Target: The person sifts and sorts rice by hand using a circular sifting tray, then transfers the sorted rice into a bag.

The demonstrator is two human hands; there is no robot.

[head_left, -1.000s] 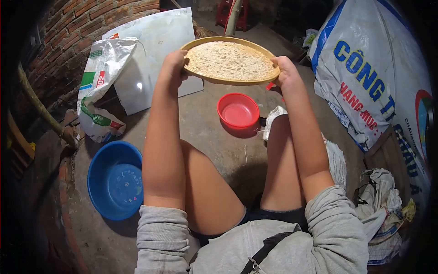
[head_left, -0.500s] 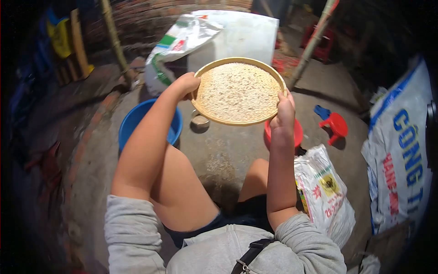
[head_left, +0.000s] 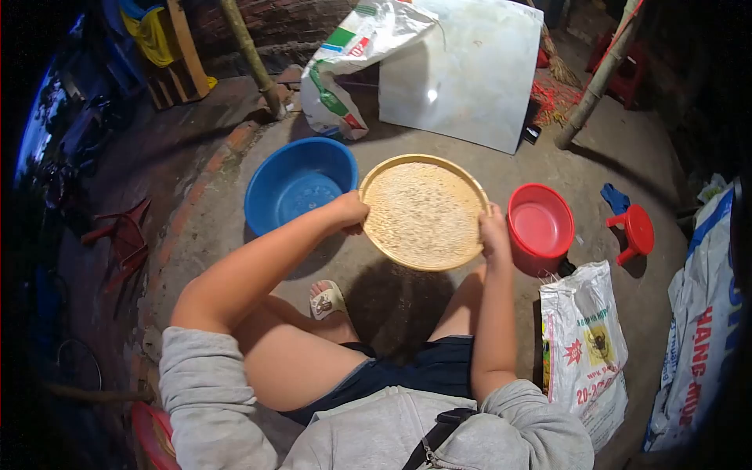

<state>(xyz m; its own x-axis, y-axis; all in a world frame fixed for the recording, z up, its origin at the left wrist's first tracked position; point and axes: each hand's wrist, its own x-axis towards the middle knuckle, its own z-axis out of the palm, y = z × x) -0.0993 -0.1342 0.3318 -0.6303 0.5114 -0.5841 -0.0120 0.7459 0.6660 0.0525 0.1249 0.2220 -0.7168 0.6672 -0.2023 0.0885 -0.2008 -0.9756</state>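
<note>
Both hands hold a round, yellowish winnowing tray (head_left: 424, 159) in front of my knees. Pale grains, like rice or husks, spread across it in a thin layer (head_left: 423, 211). My left hand (head_left: 350, 213) is closed around the tray's left rim. On the opposite rim, my right hand (head_left: 493, 235) grips with the thumb up at the edge. A blue basin (head_left: 301, 149) stands on the floor just beyond my left hand. To the right of my right hand sits a red basin (head_left: 540, 221).
A printed white sack (head_left: 583, 345) lies by my right leg, near a red stool (head_left: 638, 231). Farther off, a white board (head_left: 462, 86) leans beside another sack (head_left: 341, 78). Bamboo poles (head_left: 599, 78) rise at the back. Large sacks (head_left: 693, 337) stand far right.
The tray has come lower and nearer my lap, with both hands still on it. My view has shifted, and the small bowl on the floor no longer shows.
</note>
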